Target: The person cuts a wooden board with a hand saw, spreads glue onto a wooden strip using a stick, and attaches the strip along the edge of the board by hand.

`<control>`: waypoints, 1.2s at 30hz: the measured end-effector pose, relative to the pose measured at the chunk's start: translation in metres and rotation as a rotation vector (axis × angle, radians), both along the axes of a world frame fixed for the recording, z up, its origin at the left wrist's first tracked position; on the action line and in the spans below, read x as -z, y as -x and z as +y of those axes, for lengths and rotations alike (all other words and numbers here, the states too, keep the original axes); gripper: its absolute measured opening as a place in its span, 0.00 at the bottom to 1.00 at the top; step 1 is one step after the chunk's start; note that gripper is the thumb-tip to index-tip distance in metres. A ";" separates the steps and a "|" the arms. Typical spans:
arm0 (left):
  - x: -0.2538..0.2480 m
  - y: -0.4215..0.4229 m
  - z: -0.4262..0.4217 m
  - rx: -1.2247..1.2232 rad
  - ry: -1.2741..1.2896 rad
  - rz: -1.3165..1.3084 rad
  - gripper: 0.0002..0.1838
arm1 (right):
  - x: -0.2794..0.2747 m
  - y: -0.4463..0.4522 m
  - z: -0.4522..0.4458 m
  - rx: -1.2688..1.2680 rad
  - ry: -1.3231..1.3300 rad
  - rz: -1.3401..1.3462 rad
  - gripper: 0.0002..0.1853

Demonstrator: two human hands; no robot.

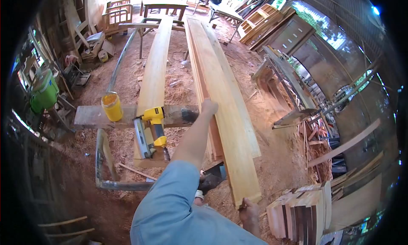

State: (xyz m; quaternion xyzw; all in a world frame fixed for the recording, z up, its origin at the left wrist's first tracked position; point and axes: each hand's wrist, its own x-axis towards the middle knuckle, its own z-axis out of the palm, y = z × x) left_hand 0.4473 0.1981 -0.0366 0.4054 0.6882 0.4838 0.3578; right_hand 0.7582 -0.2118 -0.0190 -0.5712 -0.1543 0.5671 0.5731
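Observation:
A long pale plank (pixel 231 134) lies over other boards at the centre. My left hand (pixel 209 106) is closed on its left edge, partway along. At the near end, my right hand (pixel 249 211) grips the plank's corner, with the fingers partly hidden. Another long board (pixel 155 70) lies to the left across a wooden beam (pixel 89 116). On that board rests a yellow and grey nail gun (pixel 154 130). A yellow container (pixel 111 106) stands on the beam beside it.
Stacked wood pieces (pixel 297 215) are at the lower right. A wooden bench frame (pixel 293 87) stands on the right. A bent metal frame (pixel 127 186) is at the lower left. A green container (pixel 44 89) is far left. People are partly visible at the back.

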 end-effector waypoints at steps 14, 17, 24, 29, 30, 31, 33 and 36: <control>0.055 0.038 0.137 -0.391 0.068 0.143 0.18 | -0.023 -0.006 0.092 -0.447 0.085 0.376 0.20; -0.009 0.039 0.098 -0.320 0.012 0.037 0.20 | -0.025 0.004 0.102 -0.507 0.012 0.415 0.20; -0.012 0.068 0.104 -0.134 0.135 0.727 0.17 | -0.041 0.010 0.099 -0.647 -0.165 0.468 0.23; -0.016 0.057 0.042 -0.205 -0.103 0.299 0.15 | -0.071 0.014 0.081 -0.604 -0.071 0.446 0.31; -0.013 0.056 0.034 -0.156 -0.108 -0.015 0.17 | -0.052 0.013 0.093 -0.593 -0.112 0.466 0.31; -0.006 0.052 0.022 -0.099 -0.082 -0.251 0.19 | -0.035 0.009 0.103 -0.583 -0.144 0.481 0.32; -0.011 0.046 -0.018 0.139 0.096 -0.246 0.23 | -0.019 0.018 0.135 -0.579 -0.134 0.417 0.28; 0.025 -0.006 -0.094 0.222 -0.432 0.257 0.21 | -0.004 0.031 0.159 -0.625 -0.113 0.638 0.22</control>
